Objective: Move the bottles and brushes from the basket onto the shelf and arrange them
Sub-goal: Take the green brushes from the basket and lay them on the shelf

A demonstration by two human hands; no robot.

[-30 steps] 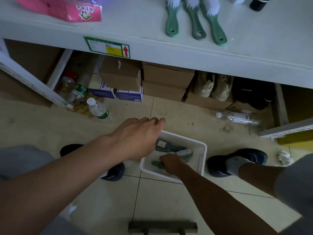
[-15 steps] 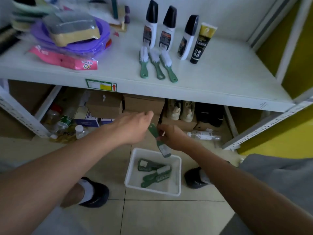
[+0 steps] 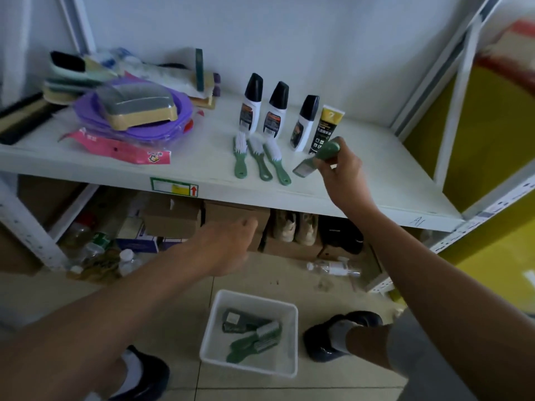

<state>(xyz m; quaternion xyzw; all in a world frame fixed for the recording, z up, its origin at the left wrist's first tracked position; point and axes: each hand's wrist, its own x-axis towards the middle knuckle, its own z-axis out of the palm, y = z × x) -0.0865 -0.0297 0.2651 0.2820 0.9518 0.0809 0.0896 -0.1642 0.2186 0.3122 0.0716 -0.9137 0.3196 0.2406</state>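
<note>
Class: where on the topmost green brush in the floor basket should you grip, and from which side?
Probably best to grip the green brush by its slim handle, from above: it lies flat, and the basket walls block sideways reaches.

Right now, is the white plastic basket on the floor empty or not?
Not empty. The white plastic basket holds green-handled brushes and dark grey items on its bottom.

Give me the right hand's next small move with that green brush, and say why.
Probably lower the green brush and lay it on the shelf just right of the row of three brushes, handle toward the front edge. The right hand holds it tilted above that bare spot, in front of the bottles, and the three laid brushes all point that way.
</note>
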